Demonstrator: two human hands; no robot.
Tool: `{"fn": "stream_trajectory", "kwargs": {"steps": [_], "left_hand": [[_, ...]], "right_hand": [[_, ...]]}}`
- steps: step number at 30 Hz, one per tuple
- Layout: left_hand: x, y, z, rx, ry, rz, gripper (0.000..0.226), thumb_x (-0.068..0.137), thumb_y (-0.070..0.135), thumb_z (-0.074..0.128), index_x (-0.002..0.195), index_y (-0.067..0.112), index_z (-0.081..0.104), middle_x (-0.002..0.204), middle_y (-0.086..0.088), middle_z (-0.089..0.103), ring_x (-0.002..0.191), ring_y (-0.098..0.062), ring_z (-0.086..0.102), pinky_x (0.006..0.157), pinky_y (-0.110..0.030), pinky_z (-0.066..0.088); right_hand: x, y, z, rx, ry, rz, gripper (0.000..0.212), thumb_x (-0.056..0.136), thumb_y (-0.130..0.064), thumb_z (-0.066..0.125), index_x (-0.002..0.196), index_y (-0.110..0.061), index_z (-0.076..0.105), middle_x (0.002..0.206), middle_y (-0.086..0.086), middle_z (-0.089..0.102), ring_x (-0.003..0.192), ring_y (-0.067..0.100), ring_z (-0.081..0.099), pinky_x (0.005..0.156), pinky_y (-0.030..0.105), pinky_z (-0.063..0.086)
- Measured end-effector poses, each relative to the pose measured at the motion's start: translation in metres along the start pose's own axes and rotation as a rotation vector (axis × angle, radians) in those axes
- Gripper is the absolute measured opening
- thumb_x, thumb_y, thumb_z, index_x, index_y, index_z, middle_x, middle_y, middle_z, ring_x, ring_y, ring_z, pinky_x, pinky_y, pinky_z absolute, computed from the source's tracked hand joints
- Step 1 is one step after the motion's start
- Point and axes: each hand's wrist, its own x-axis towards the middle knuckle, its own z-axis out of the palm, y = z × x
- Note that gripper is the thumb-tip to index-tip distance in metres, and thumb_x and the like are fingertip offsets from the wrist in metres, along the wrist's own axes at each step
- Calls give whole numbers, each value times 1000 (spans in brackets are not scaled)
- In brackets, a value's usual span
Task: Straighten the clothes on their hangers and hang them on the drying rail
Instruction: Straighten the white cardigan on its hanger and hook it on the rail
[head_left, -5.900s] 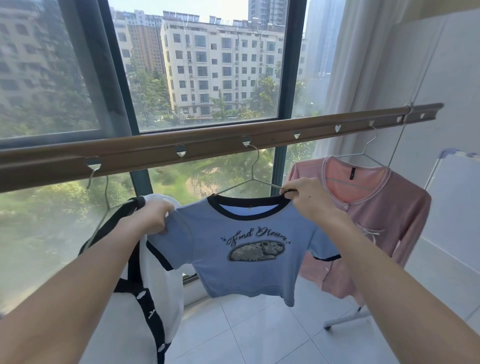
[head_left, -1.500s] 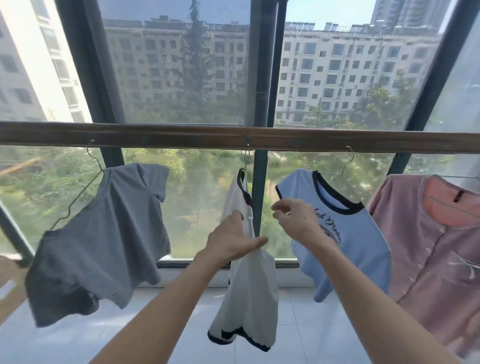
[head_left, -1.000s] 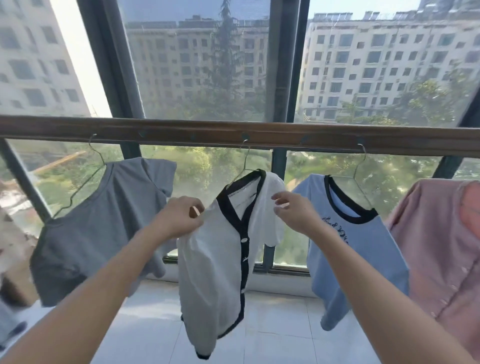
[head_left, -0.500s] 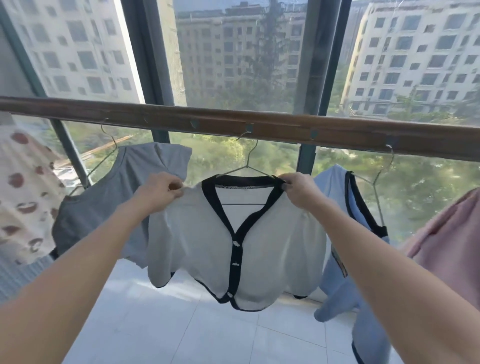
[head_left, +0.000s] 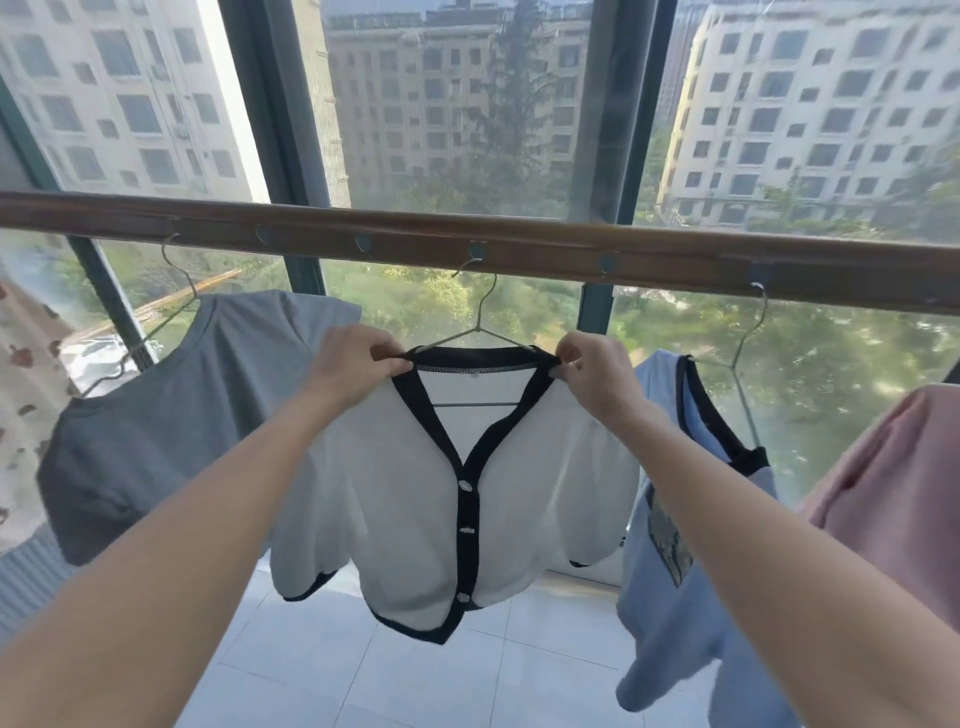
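Note:
A white cardigan with black trim hangs facing me on a wire hanger, hooked into the brown drying rail. My left hand pinches its black collar at the left shoulder. My right hand pinches the collar at the right shoulder. A grey T-shirt hangs to the left on its own hanger. A light blue T-shirt with black neckline hangs to the right, turned edge-on.
A pink garment hangs at the far right, a spotted cream garment at the far left. Tall windows with dark frames stand just behind the rail. White floor tiles lie below.
Both hands have slid inward along the cardigan's shoulders to the collar. The view has shifted slightly so the cardigan sits more centred and flatter on its hanger.

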Motion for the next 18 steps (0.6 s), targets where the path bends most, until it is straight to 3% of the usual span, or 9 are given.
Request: {"fn": "stream_trajectory", "kwargs": {"steps": [2, 6, 9, 12, 15, 18], "left_hand": [[-1, -1, 2, 10, 50, -1, 10, 75, 23, 80, 79, 15, 77, 74, 2, 72, 76, -16, 66, 73, -35, 54], [-1, -1, 7, 15, 61, -14, 15, 75, 26, 80, 78, 13, 74, 74, 1, 70, 74, -14, 64, 69, -30, 51], [3, -3, 5, -9, 41, -24, 9, 78, 21, 78, 79, 15, 71, 77, -2, 70, 74, -17, 64, 70, -31, 50], [2, -7, 2, -12, 0, 8, 14, 83, 15, 73, 95, 22, 75, 85, 2, 71, 72, -10, 60, 73, -28, 45], [0, -7, 4, -35, -9, 42, 25, 85, 8, 69, 106, 19, 75, 84, 6, 69, 68, -1, 53, 71, -25, 39], [0, -9, 4, -46, 1, 37, 24, 86, 6, 68, 107, 16, 75, 82, 9, 67, 69, 1, 52, 77, -28, 41]], "right_hand": [[0, -3, 0, -53, 53, -56, 3, 85, -2, 70, 86, 0, 72, 82, 14, 70, 78, 32, 64, 69, 37, 51], [-4, -5, 0, -66, 84, -68, 16, 86, 8, 60, 85, 2, 74, 78, 16, 72, 74, 30, 64, 65, 29, 44], [0, -5, -11, 31, 38, 32, 18, 88, 6, 59, 85, -2, 75, 79, 12, 70, 75, 25, 62, 66, 29, 48], [9, -3, -22, 86, -92, 120, 22, 90, 5, 59, 83, -13, 71, 78, 2, 65, 70, 13, 58, 59, 17, 41], [10, -2, -23, 41, -231, 116, 14, 93, -8, 63, 90, -20, 69, 94, 4, 68, 83, 16, 63, 72, 26, 51], [3, 4, -27, 22, -213, 102, 6, 92, -20, 67, 97, -18, 71, 95, 2, 68, 88, 21, 63, 77, 32, 49]]}}
